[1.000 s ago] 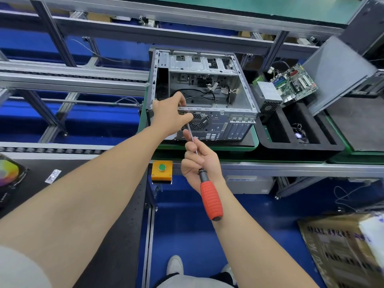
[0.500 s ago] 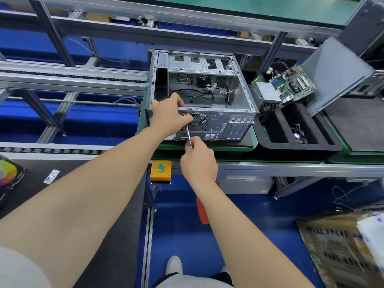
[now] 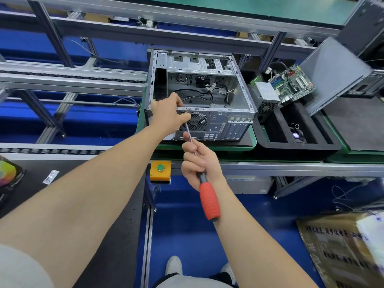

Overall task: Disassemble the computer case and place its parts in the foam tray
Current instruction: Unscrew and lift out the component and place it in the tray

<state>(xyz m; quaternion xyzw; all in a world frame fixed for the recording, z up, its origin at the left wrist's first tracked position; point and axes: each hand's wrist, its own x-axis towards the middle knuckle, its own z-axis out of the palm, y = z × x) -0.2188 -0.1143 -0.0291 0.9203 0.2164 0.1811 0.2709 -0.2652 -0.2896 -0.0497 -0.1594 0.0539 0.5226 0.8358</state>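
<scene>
Head view: the computer case lies open side up. The left hand has its fingers curled over the case's near top edge. The right hand grips a red-handled screwdriver, whose shaft reaches the case's rear panel. The foam tray sits just right of the case.

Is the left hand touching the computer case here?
Touching. The head view shows the left hand gripping the computer case along its rear top rim, beside the fan grille.

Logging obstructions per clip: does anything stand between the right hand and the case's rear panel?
Nothing visible does. The right hand points the screwdriver at the computer case rear panel; the left hand, gripping the top edge, covers the tip.
</scene>
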